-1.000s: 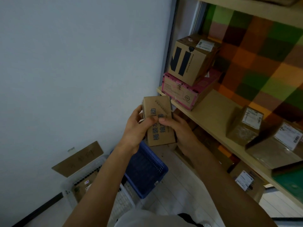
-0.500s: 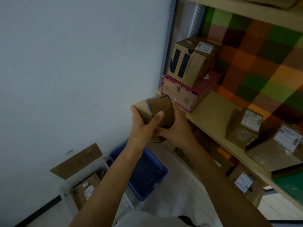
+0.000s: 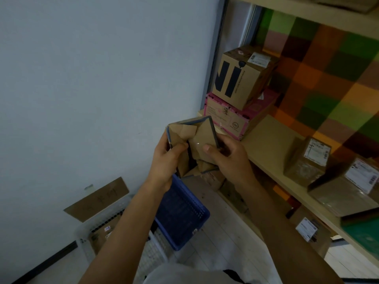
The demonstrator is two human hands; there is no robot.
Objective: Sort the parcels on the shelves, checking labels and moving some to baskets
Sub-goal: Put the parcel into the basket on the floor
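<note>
Two hands grip one small cardboard parcel (image 3: 201, 138), held in the air just off the wooden shelf (image 3: 266, 136) edge, above the blue basket (image 3: 180, 214). Left hand (image 3: 164, 160): thumb on near face, fingers curled behind. Right hand (image 3: 231, 158): thumb pressed on face, fingers wrapped round right side. On shelf, striped brown box (image 3: 242, 78) sits on pink box (image 3: 225, 117); white basket (image 3: 152, 250) beside blue one.

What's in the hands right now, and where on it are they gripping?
A small brown cardboard parcel: left hand grips its left edge, right hand its right edge, thumbs on the near face.
</note>
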